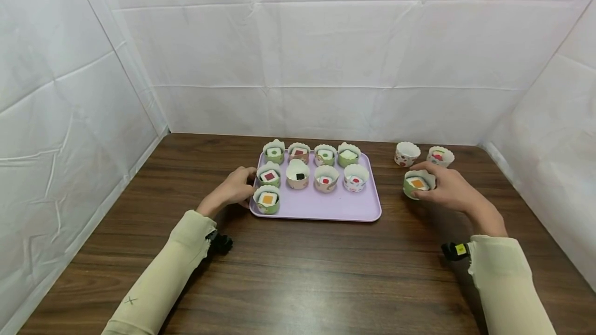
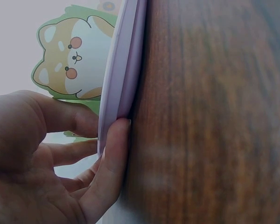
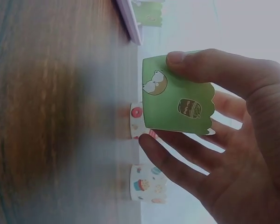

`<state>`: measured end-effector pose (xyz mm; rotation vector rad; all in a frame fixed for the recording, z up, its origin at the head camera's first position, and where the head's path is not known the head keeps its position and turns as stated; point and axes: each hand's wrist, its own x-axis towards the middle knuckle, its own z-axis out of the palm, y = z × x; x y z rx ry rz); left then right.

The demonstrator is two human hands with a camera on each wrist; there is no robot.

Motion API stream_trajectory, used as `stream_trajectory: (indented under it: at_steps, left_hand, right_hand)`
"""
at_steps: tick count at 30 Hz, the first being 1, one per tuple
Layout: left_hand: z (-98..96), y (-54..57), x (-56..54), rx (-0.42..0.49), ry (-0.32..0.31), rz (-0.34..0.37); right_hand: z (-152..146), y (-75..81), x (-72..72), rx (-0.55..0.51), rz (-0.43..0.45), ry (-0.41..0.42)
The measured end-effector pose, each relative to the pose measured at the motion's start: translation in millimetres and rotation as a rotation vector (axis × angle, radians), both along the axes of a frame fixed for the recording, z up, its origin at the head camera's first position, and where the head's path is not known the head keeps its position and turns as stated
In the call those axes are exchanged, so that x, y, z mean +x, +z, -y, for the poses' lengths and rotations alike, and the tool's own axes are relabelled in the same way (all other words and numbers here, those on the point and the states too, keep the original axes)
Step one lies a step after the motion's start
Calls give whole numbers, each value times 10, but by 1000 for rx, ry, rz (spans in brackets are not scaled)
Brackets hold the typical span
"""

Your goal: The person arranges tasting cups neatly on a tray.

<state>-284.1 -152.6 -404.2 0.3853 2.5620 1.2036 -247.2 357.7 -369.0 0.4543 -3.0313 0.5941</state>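
My right hand (image 1: 448, 188) holds a green paper baking cup (image 3: 175, 105) to the right of the tray; a white piece with an orange square top (image 1: 418, 183) sits inside. In the right wrist view the cup's base hangs slightly off the brown table. On the other side, my left hand (image 1: 236, 186) pinches the left rim of the lilac tray (image 1: 321, 207). Several paper cups with small pieces stand on this tray in rows. At its front left corner, nearest my left hand, is a green cup (image 1: 267, 206) with a white and orange piece.
Behind my right hand stand two patterned white cups: the left cup (image 1: 406, 155), whose inside is hidden, and the right cup (image 1: 440, 158), with a red-topped piece. White cloth walls (image 1: 326, 56) close off the back and sides of the wooden table (image 1: 316, 273).
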Motion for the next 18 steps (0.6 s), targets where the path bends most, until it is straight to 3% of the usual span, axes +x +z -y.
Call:
stream_trajectory:
  at_steps: [8,18]
  left_hand:
    - [-2,-4,-3,4,-3,-6]
    - [5,3,8,-7,-6,-14]
  right_hand:
    - [121,13,-1,0,-47,63]
    - [288,-16,-30,2,-44,115]
